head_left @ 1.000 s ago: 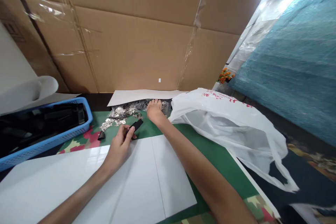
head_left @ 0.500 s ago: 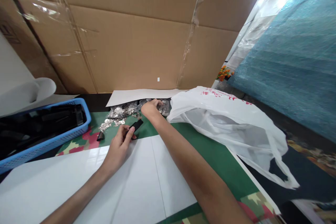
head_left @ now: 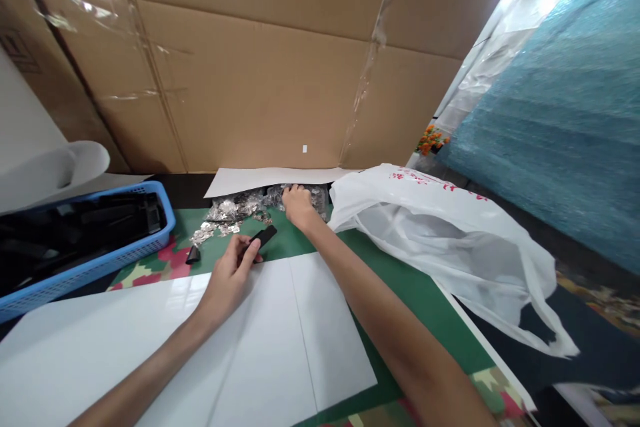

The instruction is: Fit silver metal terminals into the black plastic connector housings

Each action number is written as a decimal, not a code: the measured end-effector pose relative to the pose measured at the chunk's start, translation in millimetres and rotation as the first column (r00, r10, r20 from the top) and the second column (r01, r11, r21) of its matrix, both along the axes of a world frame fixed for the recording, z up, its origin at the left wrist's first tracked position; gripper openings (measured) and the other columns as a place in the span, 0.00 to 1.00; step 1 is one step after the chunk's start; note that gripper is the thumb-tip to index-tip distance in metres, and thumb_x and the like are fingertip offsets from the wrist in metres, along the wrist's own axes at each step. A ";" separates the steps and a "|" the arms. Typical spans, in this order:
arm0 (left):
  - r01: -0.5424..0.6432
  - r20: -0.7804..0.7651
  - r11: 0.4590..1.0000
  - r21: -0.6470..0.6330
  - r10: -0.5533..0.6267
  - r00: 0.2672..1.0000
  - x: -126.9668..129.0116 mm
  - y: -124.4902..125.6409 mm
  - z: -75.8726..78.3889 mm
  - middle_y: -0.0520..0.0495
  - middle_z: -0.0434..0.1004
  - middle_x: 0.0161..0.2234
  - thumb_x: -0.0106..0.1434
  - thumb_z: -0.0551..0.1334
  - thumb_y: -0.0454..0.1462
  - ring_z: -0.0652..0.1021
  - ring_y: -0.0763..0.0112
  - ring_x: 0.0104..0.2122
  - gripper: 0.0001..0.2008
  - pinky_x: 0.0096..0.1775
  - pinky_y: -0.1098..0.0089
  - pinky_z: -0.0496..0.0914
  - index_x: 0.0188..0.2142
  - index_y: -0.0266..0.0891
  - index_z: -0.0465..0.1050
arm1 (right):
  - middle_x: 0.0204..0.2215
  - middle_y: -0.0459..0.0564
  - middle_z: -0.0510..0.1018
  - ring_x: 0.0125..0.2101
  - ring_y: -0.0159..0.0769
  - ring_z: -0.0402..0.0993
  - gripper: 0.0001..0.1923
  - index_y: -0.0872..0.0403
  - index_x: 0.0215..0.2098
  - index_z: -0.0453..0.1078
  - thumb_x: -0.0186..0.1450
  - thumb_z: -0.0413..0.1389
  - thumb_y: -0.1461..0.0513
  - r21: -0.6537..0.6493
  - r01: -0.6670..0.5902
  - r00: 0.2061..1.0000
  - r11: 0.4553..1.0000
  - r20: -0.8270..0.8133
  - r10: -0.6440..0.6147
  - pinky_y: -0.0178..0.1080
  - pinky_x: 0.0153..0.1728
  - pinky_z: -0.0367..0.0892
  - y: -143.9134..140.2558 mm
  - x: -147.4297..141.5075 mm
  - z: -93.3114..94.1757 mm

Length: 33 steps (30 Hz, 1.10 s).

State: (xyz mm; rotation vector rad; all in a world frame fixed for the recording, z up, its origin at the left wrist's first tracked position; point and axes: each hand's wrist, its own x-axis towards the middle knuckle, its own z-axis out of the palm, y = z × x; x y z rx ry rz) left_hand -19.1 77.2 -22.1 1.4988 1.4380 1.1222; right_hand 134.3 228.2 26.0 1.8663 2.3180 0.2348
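The left hand (head_left: 227, 277) pinched a black strip (head_left: 262, 237); the right hand (head_left: 298, 203) lay just beyond it on the metal bits (head_left: 225, 213), its grip hidden. Red print on the bag (head_left: 440, 227) was unreadable.

small workshop / packing bench | cardboard sheets (head_left: 260, 80) taped up as backdrop | blue basket (head_left: 95, 260) of black parts | heap of small metal pieces (head_left: 227, 213) | bubble-wrapped bulk goods (head_left: 560, 120) | plastic bag (head_left: 440, 233)

Bright daylight from upper right, perhaps a window; wide-angle bending at edges.
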 end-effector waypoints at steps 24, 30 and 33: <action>0.024 -0.010 0.999 0.021 -0.024 1.000 1.0 -1.9 1.5 0.53 0.77 0.30 0.71 0.58 0.55 0.78 0.64 0.32 0.17 0.38 0.66 0.68 0.39 0.44 0.65 | 0.52 0.61 0.78 0.53 0.48 0.73 0.15 0.56 0.57 0.71 0.77 0.48 0.62 0.203 -0.206 0.931 0.957 -0.261 0.256 0.44 0.56 0.63 -51.4 22.1 -11.7; 0.024 -0.011 1.000 0.011 -0.024 1.000 1.2 -2.0 2.0 0.53 0.77 0.30 0.71 0.57 0.55 0.78 0.63 0.32 0.18 0.37 0.66 0.68 0.39 0.44 0.65 | 0.51 0.56 0.79 0.52 0.43 0.74 0.15 0.52 0.55 0.72 0.79 0.46 0.58 0.155 -0.144 0.911 0.977 -0.366 0.192 0.40 0.51 0.66 -35.5 31.9 -5.2; 0.026 -0.016 1.000 0.013 -0.026 1.000 1.3 -1.8 2.3 0.53 0.77 0.29 0.70 0.58 0.55 0.78 0.63 0.32 0.18 0.37 0.66 0.68 0.39 0.45 0.65 | 0.52 0.59 0.78 0.54 0.45 0.73 0.14 0.57 0.50 0.74 0.78 0.47 0.63 0.147 -0.076 0.919 0.986 -0.373 0.127 0.46 0.56 0.66 -19.8 31.3 -3.9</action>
